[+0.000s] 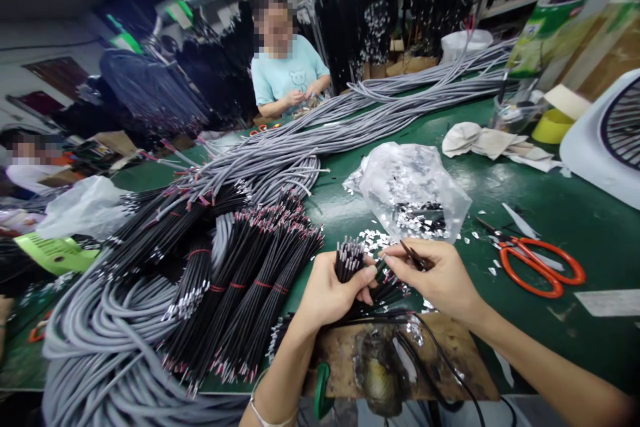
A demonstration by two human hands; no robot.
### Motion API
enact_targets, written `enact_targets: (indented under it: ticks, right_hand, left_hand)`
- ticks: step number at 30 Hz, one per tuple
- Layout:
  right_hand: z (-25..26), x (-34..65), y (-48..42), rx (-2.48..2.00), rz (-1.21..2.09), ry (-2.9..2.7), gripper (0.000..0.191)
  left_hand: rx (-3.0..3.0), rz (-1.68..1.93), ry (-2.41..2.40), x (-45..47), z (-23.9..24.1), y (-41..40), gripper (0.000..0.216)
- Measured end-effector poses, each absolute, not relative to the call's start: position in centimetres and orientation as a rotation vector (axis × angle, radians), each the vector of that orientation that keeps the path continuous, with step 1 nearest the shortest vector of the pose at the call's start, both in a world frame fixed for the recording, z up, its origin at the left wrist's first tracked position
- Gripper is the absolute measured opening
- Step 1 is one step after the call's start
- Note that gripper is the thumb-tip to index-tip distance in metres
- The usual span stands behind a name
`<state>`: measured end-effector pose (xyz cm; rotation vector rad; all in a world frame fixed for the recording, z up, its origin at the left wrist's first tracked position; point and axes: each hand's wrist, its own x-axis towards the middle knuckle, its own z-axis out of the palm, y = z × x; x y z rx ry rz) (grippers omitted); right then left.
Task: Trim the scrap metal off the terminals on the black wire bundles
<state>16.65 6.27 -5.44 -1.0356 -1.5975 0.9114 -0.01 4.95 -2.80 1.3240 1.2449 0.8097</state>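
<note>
My left hand is closed around a bundle of black wires, whose silvery ends point upward. My right hand is beside it, thumb and fingertips pinched near the left fingers; whatever small piece they pinch is too small to make out. A thin dark pointed tool, perhaps tweezers, is tucked in the right hand's fingers. Beneath both hands lies a wooden board bearing a dark, worn fixture and black cables. Just behind the hands, small white pieces are scattered by a clear plastic bag.
Tied black wire bundles and coiled grey cables lie at the left. Long grey cables cross the green table. Orange-handled scissors, cloth gloves and a fan are at right. A co-worker sits opposite.
</note>
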Motion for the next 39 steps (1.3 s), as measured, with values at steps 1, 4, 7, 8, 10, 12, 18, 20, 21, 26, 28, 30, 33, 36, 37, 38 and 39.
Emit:
enact_targets:
  ticks: [1,4,7,8,10,12,18,20,21,26,28,30,33,36,37,38,39]
  right_hand:
    - [-5.4,16.6,6.3,-1.040,0.914,-1.605,0.014]
    - [-5.3,16.6,6.3,-1.032,0.925,-1.654,0.014]
    - [-5.1,16.7,6.2,-0.955,0.927,-1.754,0.016]
    - [-5.1,16.8,6.2,-0.913,0.929,-1.786,0.017]
    - [-5.3,16.9,6.1,-0.821,0.925,-1.838,0.016]
    - [-5.7,17.0,5.9,-0.741,0.885,-1.874,0.015]
    - [-6.7,16.8,6.0,-0.668,0.657,-1.932,0.014]
    - [-6.5,16.7,6.2,-0.763,0.624,-1.862,0.014]
    - [-6.3,16.7,6.4,-0.837,0.618,-1.811,0.015]
    - [-6.0,17.0,6.9,-1.113,0.638,-1.674,0.023]
    - [-6.0,17.0,6.6,-1.112,0.651,-1.709,0.031]
    - [-6.0,17.0,6.3,-1.082,0.668,-1.748,0.028]
    - [-6.0,17.0,6.0,-1.035,0.704,-1.765,0.022]
    - [-6.0,17.0,6.0,-1.001,0.742,-1.774,0.022]
    - [-5.9,17.0,6.0,-0.992,0.758,-1.779,0.021]
    - [-5.9,17.0,5.9,-0.982,0.772,-1.781,0.021]
    - [-5.9,17.0,5.9,-0.974,0.786,-1.780,0.021]
  left_hand:
    - [1.327,0.813,1.234,-0.1,-2.8,4.9,0.020]
    - [1.315,0.802,1.174,-0.3,-2.7,4.9,0.021]
    - [1.249,0.740,1.053,-0.6,-2.6,5.0,0.022]
    - [1.223,0.710,1.011,-0.7,-2.5,5.0,0.022]
    - [1.177,0.644,0.942,-1.0,-2.4,5.1,0.022]
    - [1.141,0.585,0.918,-1.1,-2.4,5.2,0.021]
    - [1.156,0.497,0.943,-0.7,-2.4,5.4,0.016]
    - [1.192,0.446,0.960,-0.3,-2.3,5.3,0.013]
    - [1.216,0.435,0.982,-0.2,-2.2,5.2,0.013]
    - [1.317,0.829,1.305,-0.1,-2.4,5.1,0.019]
    - [1.345,0.956,1.411,-0.1,-2.5,5.1,0.020]
    - [1.399,0.994,1.468,-0.1,-2.5,5.1,0.020]
    - [1.474,1.006,1.521,0.0,-2.5,5.0,0.019]
    - [1.502,1.030,1.578,0.1,-2.4,4.9,0.019]
    - [1.507,1.035,1.592,0.1,-2.4,4.9,0.019]
    - [1.514,1.040,1.603,0.1,-2.3,4.8,0.019]
    - [1.523,1.043,1.610,0.1,-2.3,4.8,0.019]
